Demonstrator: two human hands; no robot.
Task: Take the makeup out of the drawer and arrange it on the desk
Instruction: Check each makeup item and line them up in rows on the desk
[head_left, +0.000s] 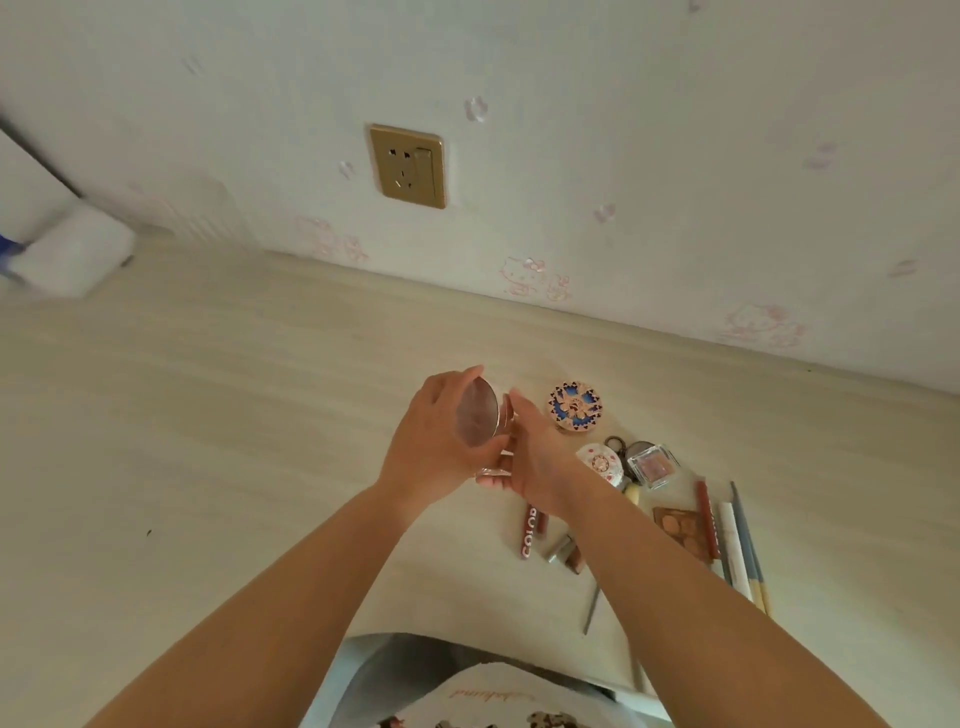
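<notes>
Over the pale wooden desk (218, 415) both hands hold one round clear compact (480, 418) tilted on edge. My left hand (441, 441) curls round its left side, thumb at the bottom. My right hand (540, 462) grips its right edge, fingers partly hidden behind it. To the right lie a blue flower-patterned compact (575, 408), a smaller white patterned compact (601, 464), a clear square blush case (653, 466), a brown eyeshadow palette (683, 527), a red "COLOR" tube (529, 535) and several pencils (737, 540).
A wall with a gold power socket (409, 166) rises behind the desk. A white roll of tissue (72, 254) sits at the far left. A small lipstick tube (563, 552) and a thin stick (592, 608) lie near the desk's front edge.
</notes>
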